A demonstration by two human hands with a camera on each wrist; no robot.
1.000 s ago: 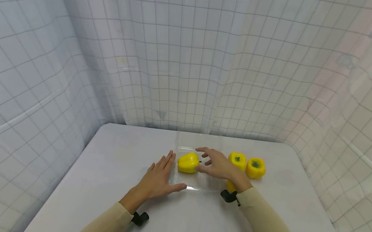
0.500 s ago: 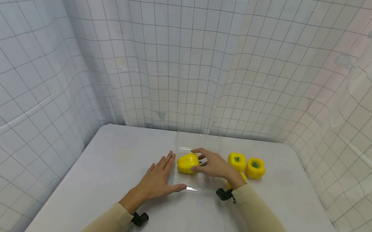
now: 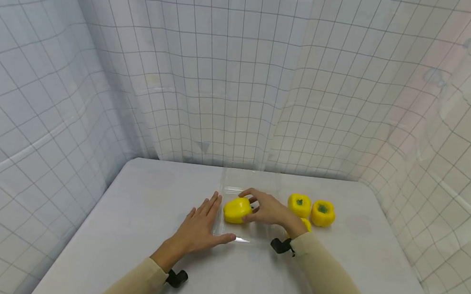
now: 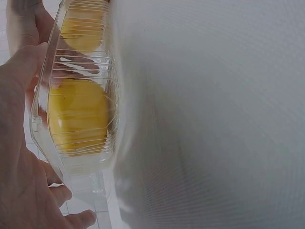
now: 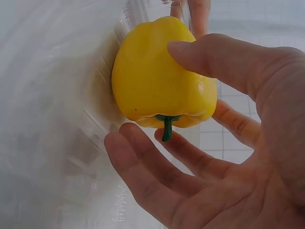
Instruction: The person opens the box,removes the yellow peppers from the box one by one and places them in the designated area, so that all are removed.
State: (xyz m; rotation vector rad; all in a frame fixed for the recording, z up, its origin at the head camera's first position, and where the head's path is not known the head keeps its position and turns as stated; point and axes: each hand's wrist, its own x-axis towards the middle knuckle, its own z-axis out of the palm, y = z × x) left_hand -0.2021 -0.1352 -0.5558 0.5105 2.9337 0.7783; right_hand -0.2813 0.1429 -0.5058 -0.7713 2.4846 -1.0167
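Note:
A yellow bell pepper [image 3: 235, 209] lies on its side in a clear plastic tray [image 3: 243, 189] at the middle of the table. My right hand [image 3: 265, 208] curls round the pepper's right side. In the right wrist view the thumb lies on the pepper [image 5: 157, 76] and the fingers [image 5: 157, 167] cup it beneath the green stem. My left hand [image 3: 199, 227] rests flat on the table against the tray's left wall, fingers straight. Through that ribbed wall [image 4: 81, 162], the left wrist view shows the pepper [image 4: 76, 117].
Two more yellow peppers [image 3: 300, 204] [image 3: 323, 213] stand on the white table [image 3: 147, 205] right of the tray. A third [image 3: 306, 224] is partly hidden behind my right wrist. Gridded curtains close in the back and both sides.
My right hand has moved left and closed round the pepper in the tray. The left hand has stayed where it was.

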